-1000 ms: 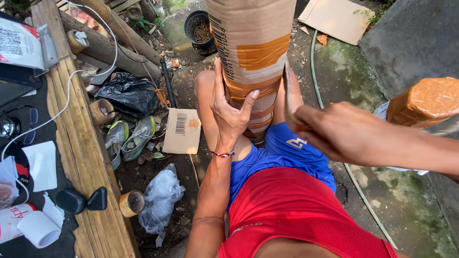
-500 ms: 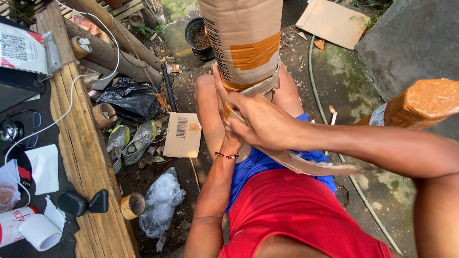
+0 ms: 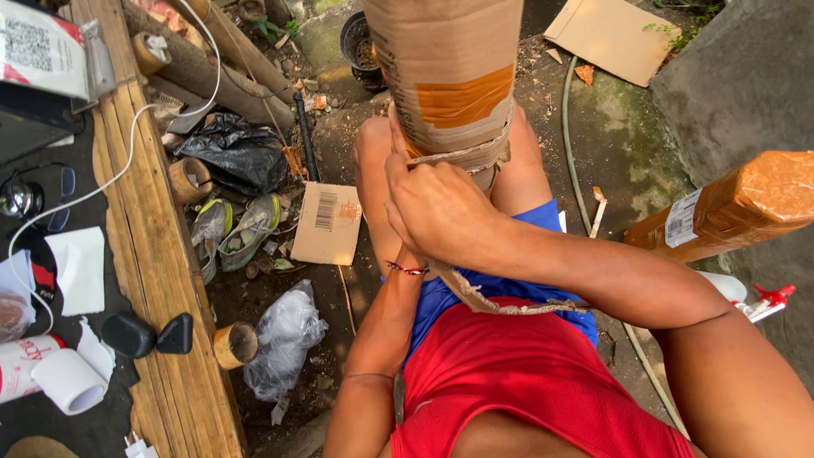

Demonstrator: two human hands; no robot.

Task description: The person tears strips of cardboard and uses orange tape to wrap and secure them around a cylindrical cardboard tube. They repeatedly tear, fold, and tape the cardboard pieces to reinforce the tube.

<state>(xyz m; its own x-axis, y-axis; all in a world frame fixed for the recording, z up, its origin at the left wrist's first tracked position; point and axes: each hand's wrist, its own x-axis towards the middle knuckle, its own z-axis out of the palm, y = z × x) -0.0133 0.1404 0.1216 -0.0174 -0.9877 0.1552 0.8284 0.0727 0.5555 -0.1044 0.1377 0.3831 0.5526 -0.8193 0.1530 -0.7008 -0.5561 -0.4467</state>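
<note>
Over on the far left we see a wooden bench (image 3: 144,254) with a white cable (image 3: 102,191), a white paper roll (image 3: 72,382) and two small black wedge-shaped pieces (image 3: 153,335) lying on a dark mat. Just past its edge, on the dirt ground, lie a black plastic bag (image 3: 237,153), a pair of worn sandals (image 3: 233,233), a flat cardboard piece (image 3: 329,222) and a crumpled clear plastic bag (image 3: 284,339).

At the middle, our left hand (image 3: 397,182) is mostly hidden behind the right one; its thumb points up along the side of the cardboard tube (image 3: 449,76), and a thin bracelet sits at the wrist. We cannot tell how its other fingers lie. The cardboard tube stands upright between our knees, above the blue shorts (image 3: 475,293), with an orange patch on its face.

Our right hand (image 3: 441,212) crosses in front, fingers curled together and pinching a torn cardboard strip (image 3: 475,293) at the tube's lower edge; the strip trails down along the forearm toward the red shirt (image 3: 534,382).

To the right, a green hose (image 3: 566,136) runs over the ground, and a brown wrapped package (image 3: 729,212) juts in from the edge.
</note>
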